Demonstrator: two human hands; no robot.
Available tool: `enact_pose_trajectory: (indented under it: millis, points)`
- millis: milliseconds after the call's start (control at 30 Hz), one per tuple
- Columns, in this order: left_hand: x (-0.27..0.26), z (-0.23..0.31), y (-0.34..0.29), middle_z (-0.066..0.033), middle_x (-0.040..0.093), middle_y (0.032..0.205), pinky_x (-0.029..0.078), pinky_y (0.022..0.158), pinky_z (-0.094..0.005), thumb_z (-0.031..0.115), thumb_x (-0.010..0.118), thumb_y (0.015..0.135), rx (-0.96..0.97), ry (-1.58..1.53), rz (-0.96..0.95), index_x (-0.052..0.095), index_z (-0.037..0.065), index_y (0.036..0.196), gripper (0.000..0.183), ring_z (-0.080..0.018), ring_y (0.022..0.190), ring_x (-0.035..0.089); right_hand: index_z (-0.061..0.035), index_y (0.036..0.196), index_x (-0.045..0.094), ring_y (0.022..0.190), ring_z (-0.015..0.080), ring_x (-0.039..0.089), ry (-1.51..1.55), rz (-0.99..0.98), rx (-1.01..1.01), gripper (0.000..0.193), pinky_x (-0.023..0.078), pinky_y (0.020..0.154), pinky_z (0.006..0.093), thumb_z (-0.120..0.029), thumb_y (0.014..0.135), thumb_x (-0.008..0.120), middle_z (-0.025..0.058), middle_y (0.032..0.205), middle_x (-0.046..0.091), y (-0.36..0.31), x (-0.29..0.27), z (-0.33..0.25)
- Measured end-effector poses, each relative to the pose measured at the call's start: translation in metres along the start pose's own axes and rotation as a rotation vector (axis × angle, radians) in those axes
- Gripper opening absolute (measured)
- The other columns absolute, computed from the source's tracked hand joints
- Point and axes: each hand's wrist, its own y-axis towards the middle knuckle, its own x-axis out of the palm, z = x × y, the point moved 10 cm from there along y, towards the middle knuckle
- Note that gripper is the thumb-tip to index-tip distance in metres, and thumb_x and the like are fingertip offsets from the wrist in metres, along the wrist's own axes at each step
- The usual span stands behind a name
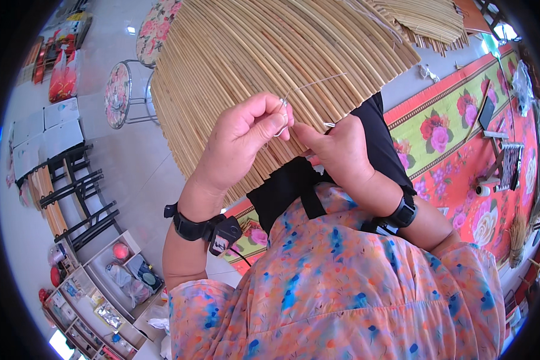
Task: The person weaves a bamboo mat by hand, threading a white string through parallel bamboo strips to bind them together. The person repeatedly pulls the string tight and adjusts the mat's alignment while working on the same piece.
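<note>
Lying across the lap and spreading up and away over the top of the view: a large woven reed mat (270,54), its stalks fanning outward, long axis running from the near edge toward the upper left and upper right. Sitting beyond the mat's right edge, on the floor: a red and green floral floor cloth (456,120). Standing left of the mat: a round stool with a flowered cushion (118,94). Working at the mat's near edge, the left hand (240,141), curling closed, thumb and forefinger pinching a thin curved metal needle (280,117). Meeting it just to the right, the right hand (336,147), fingers closing in a pinch near the needle's lower end; whether actually touching it, cannot tell. Pointing up and right from the needle across the stalks: a fine pale thread (318,81), long axis slanting gently upward. Wrapping each wrist: a black band.
</note>
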Motion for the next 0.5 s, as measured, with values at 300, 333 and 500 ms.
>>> enact_pose_trajectory:
  millis: [300, 333, 500]
  points:
    - [0.004, 0.01, 0.003, -0.0043, 0.055, 0.092, 0.045, 0.077, -0.0277, 0.013, 0.054, 0.101, 0.041, -0.027, -0.03, 0.054, 0.002, 0.091, 0.015, -0.013, 0.081, 0.051, 0.0039, 0.081, 0.068, 0.066, 0.0052, 0.055, 0.022, -0.08, 0.002, 0.014, 0.047, 0.055, 0.0295, -0.009, 0.083, 0.072, -0.0005, 0.071, 0.064, -0.005, 0.005, -0.002]
    - [0.005, 0.011, 0.0, -0.0045, 0.054, 0.091, 0.045, 0.077, -0.0281, 0.014, 0.055, 0.101, 0.055, -0.05, -0.023, 0.054, 0.003, 0.09, 0.016, -0.0134, 0.08, 0.051, 0.0026, 0.084, 0.069, 0.07, 0.0054, 0.056, 0.203, -0.101, -0.053, 0.011, 0.047, 0.058, 0.0285, -0.008, 0.085, 0.07, -0.0006, 0.076, 0.065, -0.008, 0.01, -0.009]
    - [0.011, 0.026, 0.006, -0.0057, 0.053, 0.09, 0.044, 0.079, -0.0297, 0.014, 0.057, 0.099, 0.155, -0.131, 0.005, 0.054, 0.003, 0.088, 0.016, -0.0155, 0.082, 0.051, -0.0011, 0.096, 0.069, 0.068, 0.0079, 0.057, 0.599, -0.15, -0.075, 0.009, 0.043, 0.058, 0.0255, -0.004, 0.091, 0.062, -0.0008, 0.081, 0.066, 0.005, 0.023, -0.013]
